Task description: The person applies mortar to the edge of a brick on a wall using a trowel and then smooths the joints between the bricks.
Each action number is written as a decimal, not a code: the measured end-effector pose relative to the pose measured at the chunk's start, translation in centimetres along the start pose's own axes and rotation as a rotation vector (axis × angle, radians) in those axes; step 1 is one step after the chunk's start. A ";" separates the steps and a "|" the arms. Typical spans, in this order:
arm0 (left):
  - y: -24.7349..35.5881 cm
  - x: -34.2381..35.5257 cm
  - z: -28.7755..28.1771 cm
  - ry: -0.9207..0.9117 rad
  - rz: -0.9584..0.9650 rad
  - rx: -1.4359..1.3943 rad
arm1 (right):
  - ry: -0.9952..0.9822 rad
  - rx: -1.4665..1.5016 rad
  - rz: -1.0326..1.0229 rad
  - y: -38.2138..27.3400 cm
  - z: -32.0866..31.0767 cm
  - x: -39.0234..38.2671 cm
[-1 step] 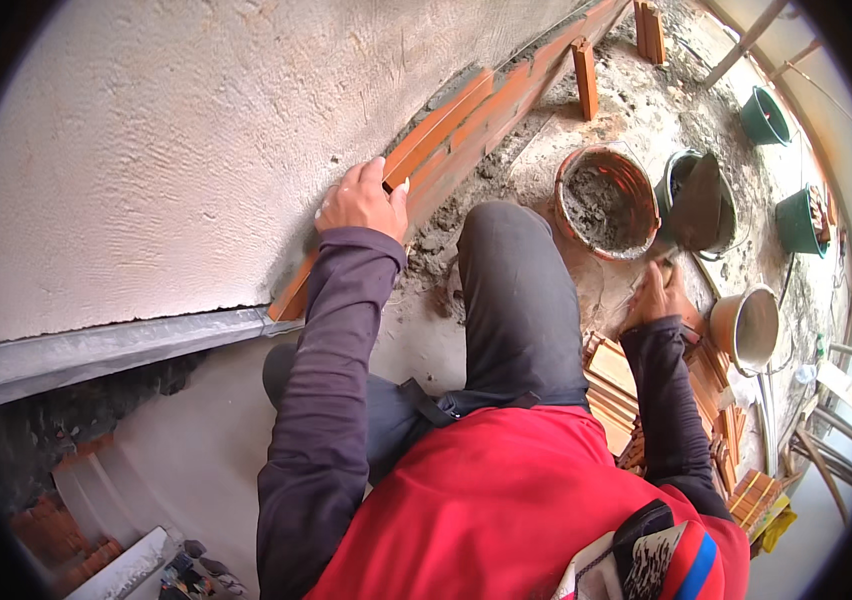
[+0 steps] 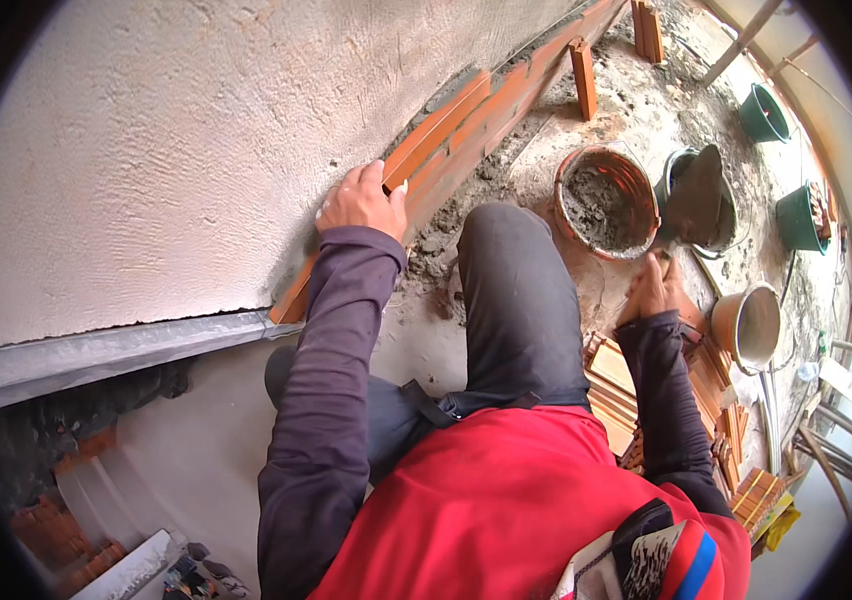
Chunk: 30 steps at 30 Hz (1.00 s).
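Observation:
My left hand (image 2: 364, 203) is closed around the near end of a long, thin orange brick (image 2: 441, 130), thumb on one side and fingers toward the wall. The brick lies on top of a low brick course (image 2: 476, 140) bedded in grey mortar along the rough plastered wall (image 2: 196, 150). In my right hand (image 2: 654, 288) is the handle of a trowel, mostly hidden by the fingers. Its mortar-smeared blade (image 2: 696, 195) points away from me, in front of a dark bucket (image 2: 724, 235). Left of the blade, an orange bucket (image 2: 609, 245) holds wet mortar.
Stacked bricks (image 2: 611, 375) lie beneath and beside my right forearm. A pale bucket (image 2: 746, 327) stands to the right, with green buckets (image 2: 766, 115) farther off. Upright bricks (image 2: 584, 80) stand near the course. A grey ledge (image 2: 126, 350) runs along the wall at left.
My right hand has shifted slightly, and the trowel blade has turned a little with it. My left hand and the brick stay put.

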State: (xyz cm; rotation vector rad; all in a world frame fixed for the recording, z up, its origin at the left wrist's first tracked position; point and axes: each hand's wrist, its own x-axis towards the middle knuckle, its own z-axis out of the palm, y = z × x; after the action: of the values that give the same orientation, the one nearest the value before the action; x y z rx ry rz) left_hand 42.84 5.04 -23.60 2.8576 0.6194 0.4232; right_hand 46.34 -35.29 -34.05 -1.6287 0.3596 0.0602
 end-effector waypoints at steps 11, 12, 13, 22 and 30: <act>1.3 1.7 0.7 -0.127 -0.129 0.100 | -0.222 0.607 0.022 -3.1 12.0 1.6; 1.5 1.8 0.7 -0.144 -0.149 0.101 | -0.222 0.678 0.043 -2.9 13.0 1.6; 1.5 1.8 0.7 -0.140 -0.149 0.104 | -0.226 0.750 0.063 -2.8 14.0 1.6; 1.0 1.5 1.2 -0.099 -0.093 0.118 | -0.158 0.539 0.016 -3.2 18.6 -0.1; 0.3 1.3 1.5 -0.088 -0.087 0.081 | -0.185 0.566 -0.013 -2.4 19.2 -0.8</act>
State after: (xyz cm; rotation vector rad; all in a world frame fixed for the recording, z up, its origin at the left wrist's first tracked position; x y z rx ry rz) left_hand 44.60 5.13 -24.59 2.8932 0.7572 0.2628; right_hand 49.62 -16.18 -33.42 -1.0553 0.1974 0.0896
